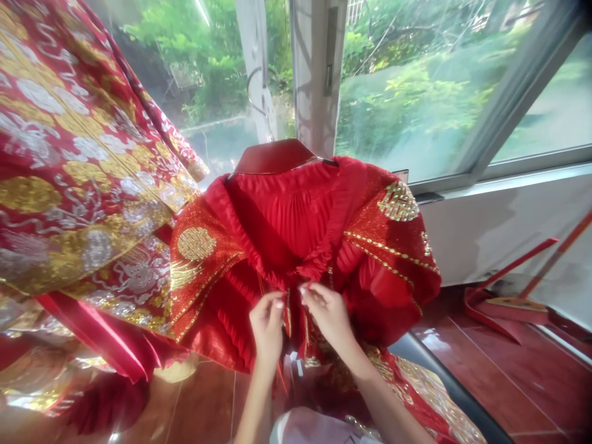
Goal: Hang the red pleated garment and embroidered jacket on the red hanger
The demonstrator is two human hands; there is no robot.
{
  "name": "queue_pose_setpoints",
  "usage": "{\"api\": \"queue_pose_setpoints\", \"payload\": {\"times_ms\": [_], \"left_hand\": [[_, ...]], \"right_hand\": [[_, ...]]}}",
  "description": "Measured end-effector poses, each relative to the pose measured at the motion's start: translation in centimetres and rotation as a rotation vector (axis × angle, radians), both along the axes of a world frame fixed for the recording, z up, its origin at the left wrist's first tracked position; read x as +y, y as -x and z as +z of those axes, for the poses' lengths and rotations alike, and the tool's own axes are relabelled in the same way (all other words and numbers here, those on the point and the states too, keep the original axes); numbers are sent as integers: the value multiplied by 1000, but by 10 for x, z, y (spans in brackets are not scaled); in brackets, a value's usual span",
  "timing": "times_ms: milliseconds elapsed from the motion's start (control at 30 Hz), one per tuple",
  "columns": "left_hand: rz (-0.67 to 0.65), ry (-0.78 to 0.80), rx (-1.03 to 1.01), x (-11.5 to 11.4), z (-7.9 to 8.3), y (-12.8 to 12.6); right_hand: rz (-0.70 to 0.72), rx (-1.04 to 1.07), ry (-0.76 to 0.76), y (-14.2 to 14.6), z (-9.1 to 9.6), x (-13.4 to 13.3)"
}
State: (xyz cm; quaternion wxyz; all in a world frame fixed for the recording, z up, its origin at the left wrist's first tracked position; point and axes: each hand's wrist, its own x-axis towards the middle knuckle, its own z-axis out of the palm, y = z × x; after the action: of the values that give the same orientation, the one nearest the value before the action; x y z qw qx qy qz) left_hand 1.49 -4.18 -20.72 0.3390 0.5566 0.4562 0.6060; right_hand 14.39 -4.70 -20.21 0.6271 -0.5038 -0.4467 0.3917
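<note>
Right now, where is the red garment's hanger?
Head view, upper centre: the hanger sits atop the red garment, before the window post, above the left hand and right hand.

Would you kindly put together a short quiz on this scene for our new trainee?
1. True or false: the red jacket hangs on a hanger.
2. What do the left hand and right hand pinch? A) the hanger's hook B) the jacket's front edges C) a pair of scissors
3. Fill in: the gold brocade garment hangs on the jacket's ____ side.
Key: 1 true; 2 B; 3 left.
</note>
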Motion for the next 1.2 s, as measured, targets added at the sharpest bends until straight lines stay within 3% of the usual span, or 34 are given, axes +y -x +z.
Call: {"api": "queue_pose_setpoints", "payload": {"times_ms": [133, 267, 367, 533, 633, 700, 767, 933, 1000, 1100, 1200], "left_hand": [[-91, 13, 119, -17, -26, -11], [-151, 142, -43, -23, -48, -22], [-233, 187, -123, -21, -48, -22], [-351, 246, -345, -13, -34, -9], [-227, 235, -483, -10, -31, 4], [-98, 171, -427, -11, -25, 12], [-60, 41, -267, -14, -12, 16], [-166, -248, 263, -19, 31, 7], [-64, -334, 389, -16, 37, -2], [198, -393, 384, -12, 34, -12], [363, -263, 296, -10, 28, -16]], "right_hand": [[98, 124, 35, 4, 6, 0], [219, 214, 115, 11, 19, -9], [234, 256, 145, 17, 24, -14], [169, 178, 69, 20, 23, -17], [169, 178, 48, 20, 22, -18], [156, 160, 26, 21, 21, -19], [134, 142, 3, 24, 19, -20], [131, 108, -75, 30, 13, -23], [146, 95, -91, 29, 12, -23], [187, 100, -84, 27, 12, -23], [221, 100, -68, 26, 10, -22]]}}
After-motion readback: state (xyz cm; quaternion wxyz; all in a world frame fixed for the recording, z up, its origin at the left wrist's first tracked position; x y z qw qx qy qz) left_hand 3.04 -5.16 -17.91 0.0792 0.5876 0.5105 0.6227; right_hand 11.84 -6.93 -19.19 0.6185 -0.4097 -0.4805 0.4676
